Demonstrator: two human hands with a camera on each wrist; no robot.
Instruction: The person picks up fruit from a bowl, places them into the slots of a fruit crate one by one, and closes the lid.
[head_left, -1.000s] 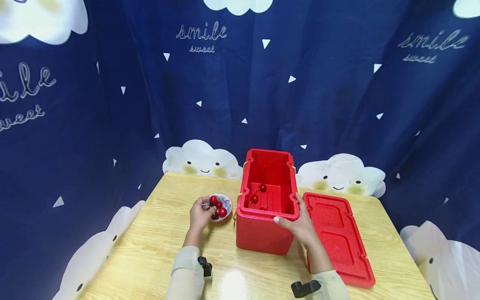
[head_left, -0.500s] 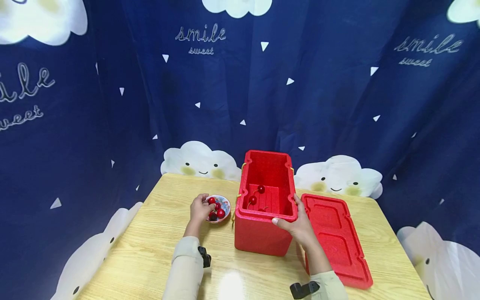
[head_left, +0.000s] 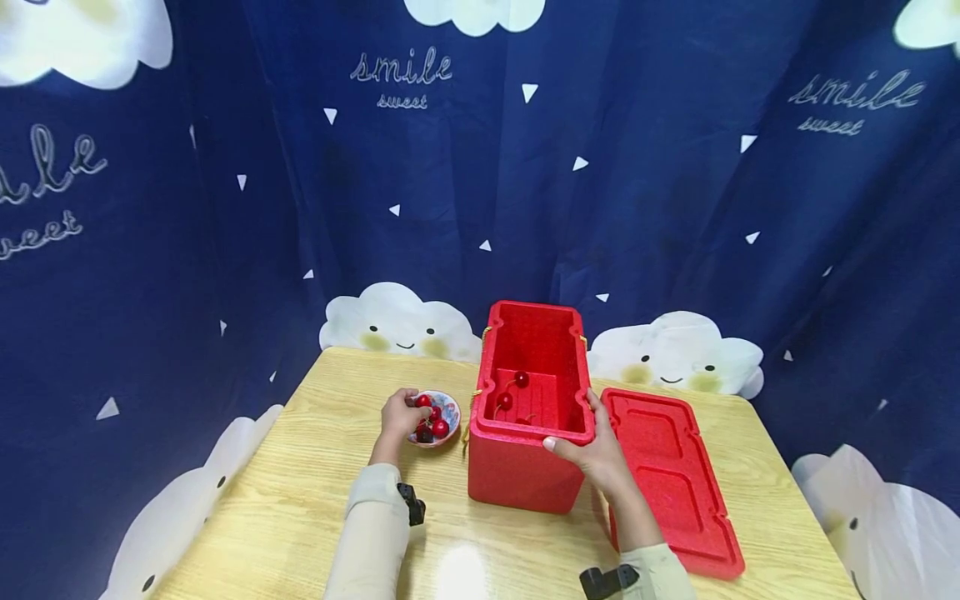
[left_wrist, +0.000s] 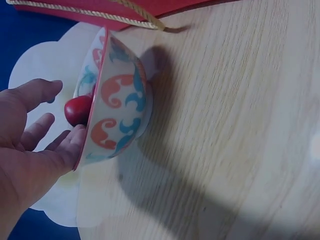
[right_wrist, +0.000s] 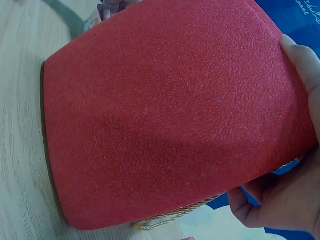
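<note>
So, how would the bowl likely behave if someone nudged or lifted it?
The bowl is probably stiff, perhaps brittle, given its smooth, ceramic-looking wall. Flaring above a narrow foot, it might tip if its rim were pressed. Its round cherries would probably roll.

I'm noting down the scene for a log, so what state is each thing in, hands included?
Box: upright, uncovered
Lid: off, lying on the table
Bowl: upright, cherries inside
Bowl cherries: clustered together
Box cherries: loose on the bottom
Left hand: at the bowl, fingers apart
Right hand: gripping the box's rim
</note>
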